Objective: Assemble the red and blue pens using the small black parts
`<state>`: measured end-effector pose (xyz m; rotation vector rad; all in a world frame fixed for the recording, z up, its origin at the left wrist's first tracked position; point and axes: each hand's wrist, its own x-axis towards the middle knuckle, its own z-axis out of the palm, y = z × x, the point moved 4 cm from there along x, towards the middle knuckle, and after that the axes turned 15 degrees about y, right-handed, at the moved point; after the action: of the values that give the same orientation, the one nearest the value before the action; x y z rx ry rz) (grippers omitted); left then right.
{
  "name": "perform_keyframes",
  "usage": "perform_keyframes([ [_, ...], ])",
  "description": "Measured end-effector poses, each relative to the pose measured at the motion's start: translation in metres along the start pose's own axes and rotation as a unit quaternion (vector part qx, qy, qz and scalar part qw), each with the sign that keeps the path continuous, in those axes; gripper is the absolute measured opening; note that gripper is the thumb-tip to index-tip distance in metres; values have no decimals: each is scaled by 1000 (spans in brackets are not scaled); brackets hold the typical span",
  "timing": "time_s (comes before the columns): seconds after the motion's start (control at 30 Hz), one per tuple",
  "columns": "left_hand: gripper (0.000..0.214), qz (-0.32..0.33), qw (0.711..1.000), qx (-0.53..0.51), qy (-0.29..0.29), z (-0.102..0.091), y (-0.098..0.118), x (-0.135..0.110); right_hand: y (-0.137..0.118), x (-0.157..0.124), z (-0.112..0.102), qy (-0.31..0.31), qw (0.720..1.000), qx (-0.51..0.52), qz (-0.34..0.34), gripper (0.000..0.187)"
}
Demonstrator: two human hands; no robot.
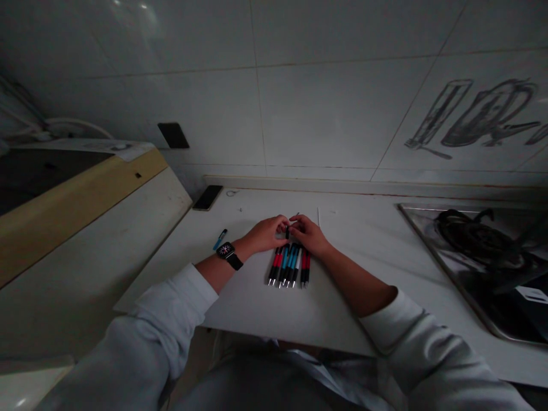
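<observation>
Above a row of pens, my two hands meet over the white counter. My left hand (274, 231) is closed, its fingertips at a short black pen part (287, 232). From the other side my right hand (309, 234) pinches the same dark piece. Just below the hands lie several click pens (286, 265) side by side, red, blue and white with black grips, their metal tips toward me. The hands hide their far ends. A blue pen part with a black end (221, 237) lies left of my left wrist, and a thin white stick (319, 217) lies beyond my right hand.
A phone (208, 197) lies at the counter's back left, beside a small loop (231, 193). A tiny piece (240, 209) lies nearby. On the right is a gas stove (479, 245) with a metal rim. A tiled wall (317, 120) stands behind, and a white cabinet (98, 228) bounds the left.
</observation>
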<state>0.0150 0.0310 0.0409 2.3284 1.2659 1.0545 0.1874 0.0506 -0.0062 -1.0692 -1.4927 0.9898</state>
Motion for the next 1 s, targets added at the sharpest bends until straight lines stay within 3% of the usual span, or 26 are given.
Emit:
perform_keyframes([
  [0.23,40,-49,992,113,30,-26,-58,31,6,3,-4,34,998,-57,0,36],
  [0.43,43,-122,974,180,-63,-37,-94,55,12,5,-3,35,999,-31,-5,36],
  [0.57,40,-152,962,196,-118,-34,-98,59,14,5,-4,42,999,-34,-5,34],
  [0.73,42,-151,962,188,-127,-33,-98,61,8,6,-7,56,998,-9,-1,32],
  [0.87,49,-147,969,168,-111,-38,-95,58,1,10,-29,177,983,-31,-30,30],
  [0.93,49,-127,976,155,-87,-42,-85,56,-3,11,-43,236,968,-65,-49,29],
  [1.0,45,-104,983,140,-50,-44,-70,53,-9,10,-53,256,958,-112,-61,29],
])
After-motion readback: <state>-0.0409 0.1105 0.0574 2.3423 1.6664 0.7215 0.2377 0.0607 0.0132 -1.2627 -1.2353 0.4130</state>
